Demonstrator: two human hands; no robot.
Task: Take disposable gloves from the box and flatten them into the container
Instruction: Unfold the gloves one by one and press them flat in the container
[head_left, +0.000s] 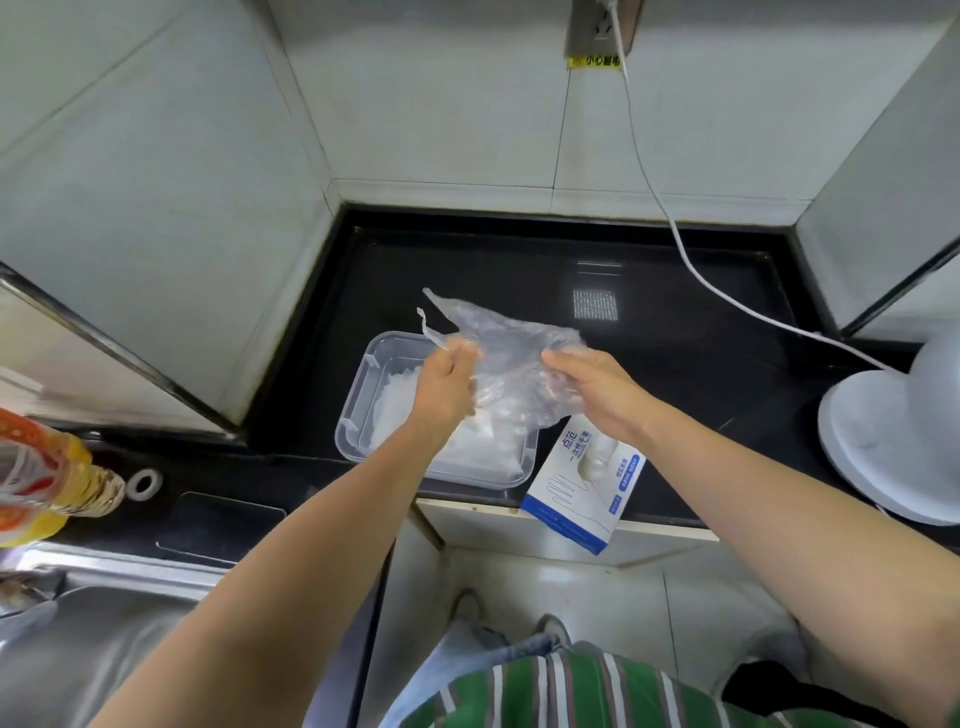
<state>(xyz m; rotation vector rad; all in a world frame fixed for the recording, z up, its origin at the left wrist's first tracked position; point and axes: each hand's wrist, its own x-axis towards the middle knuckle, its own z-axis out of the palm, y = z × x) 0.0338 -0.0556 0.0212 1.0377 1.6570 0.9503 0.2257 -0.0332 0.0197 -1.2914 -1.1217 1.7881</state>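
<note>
A clear disposable glove (506, 343) is stretched in the air above the clear plastic container (363, 395), its fingers pointing up and left. My left hand (447, 382) pinches its left edge and my right hand (592, 387) grips its right side. Inside the container lies a whitish pile of gloves (400, 405), partly hidden by my left forearm. The white and blue glove box (582, 488) lies right of the container, overhanging the counter's front edge.
The black counter (675, 322) sits in a tiled corner. A white fan base (893, 441) stands at the right, its white cable (675, 228) running up to a wall socket. At the left are an oil bottle (47, 478) and a steel sink (104, 634).
</note>
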